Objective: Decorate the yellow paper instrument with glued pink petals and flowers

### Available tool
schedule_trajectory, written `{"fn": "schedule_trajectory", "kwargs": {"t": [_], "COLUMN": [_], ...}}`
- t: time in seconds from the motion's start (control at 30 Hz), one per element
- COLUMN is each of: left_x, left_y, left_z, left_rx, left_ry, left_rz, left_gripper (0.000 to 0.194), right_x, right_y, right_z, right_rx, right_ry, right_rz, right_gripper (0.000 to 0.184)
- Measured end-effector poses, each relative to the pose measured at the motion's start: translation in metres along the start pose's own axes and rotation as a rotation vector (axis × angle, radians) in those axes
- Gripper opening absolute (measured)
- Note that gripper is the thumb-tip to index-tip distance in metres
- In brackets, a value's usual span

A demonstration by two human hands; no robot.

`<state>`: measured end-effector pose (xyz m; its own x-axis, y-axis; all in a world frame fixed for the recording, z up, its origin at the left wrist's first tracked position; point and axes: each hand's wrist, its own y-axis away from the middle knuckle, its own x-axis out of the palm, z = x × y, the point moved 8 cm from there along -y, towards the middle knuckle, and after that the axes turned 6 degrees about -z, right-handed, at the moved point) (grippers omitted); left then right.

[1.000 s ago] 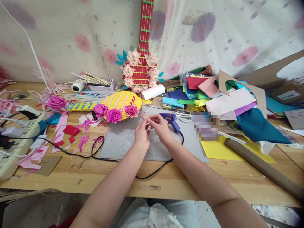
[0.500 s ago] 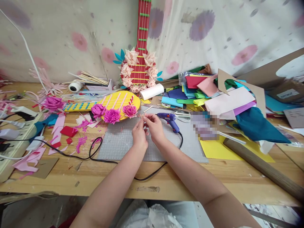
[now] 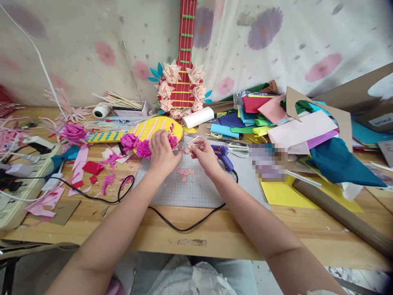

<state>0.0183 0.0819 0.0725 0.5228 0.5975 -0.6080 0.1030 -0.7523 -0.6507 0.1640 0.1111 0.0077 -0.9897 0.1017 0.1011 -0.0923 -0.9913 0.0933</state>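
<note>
My left hand [image 3: 162, 155] is above the left part of the grey cutting mat [image 3: 172, 192], fingers spread, thumb apart, in front of the magenta paper flowers [image 3: 143, 149] on a yellow paper guitar [image 3: 156, 125]. My right hand [image 3: 206, 155] has thumb and forefinger pinched; what lies between them is too small to make out. Just behind those fingertips is a short pale stick [image 3: 193, 140]. Small pink paper petals [image 3: 184, 174] lie on the mat between my forearms, with a few more near my fingers. A blue glue gun [image 3: 224, 156] lies right of my right hand.
A red paper guitar [image 3: 183, 88] stands at the back beside a white roll [image 3: 198, 117]. Coloured paper sheets [image 3: 260, 110] pile up on the right, near scissors [image 3: 239, 149] and a brown tube [image 3: 337, 215]. The black cord [image 3: 181, 229] loops in front; a power strip [image 3: 15, 200] lies left.
My hands have come apart: the left has moved left and its fingers have spread, while the right stays pinched slightly further right. Pink petals on the mat now show. The view has shifted slightly.
</note>
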Motion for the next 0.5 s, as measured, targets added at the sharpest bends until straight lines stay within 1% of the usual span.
{"fn": "schedule_trajectory", "kwargs": {"t": [0.1, 0.2, 0.3, 0.4, 0.5], "left_x": [0.019, 0.028, 0.025, 0.018, 0.013], "left_y": [-0.010, -0.018, -0.026, -0.031, -0.032], "left_z": [0.000, 0.001, 0.007, 0.018, 0.027], "left_rx": [0.048, 0.057, 0.034, -0.014, -0.028], "left_ry": [-0.116, -0.155, -0.141, -0.104, -0.106], "left_rz": [0.064, 0.075, 0.063, 0.049, 0.033], "left_gripper": [0.060, 0.061, 0.058, 0.056, 0.057], "right_x": [-0.001, 0.002, 0.009, 0.018, 0.028], "right_y": [-0.006, -0.012, -0.019, -0.024, -0.028], "right_z": [-0.004, -0.004, -0.003, -0.002, 0.002], "right_rx": [-0.060, -0.137, -0.185, -0.187, -0.187], "right_ry": [0.119, 0.274, 0.398, 0.471, 0.535], "right_rz": [-0.030, -0.033, -0.023, 0.011, 0.032], "right_gripper": [0.017, 0.017, 0.020, 0.023, 0.025]}}
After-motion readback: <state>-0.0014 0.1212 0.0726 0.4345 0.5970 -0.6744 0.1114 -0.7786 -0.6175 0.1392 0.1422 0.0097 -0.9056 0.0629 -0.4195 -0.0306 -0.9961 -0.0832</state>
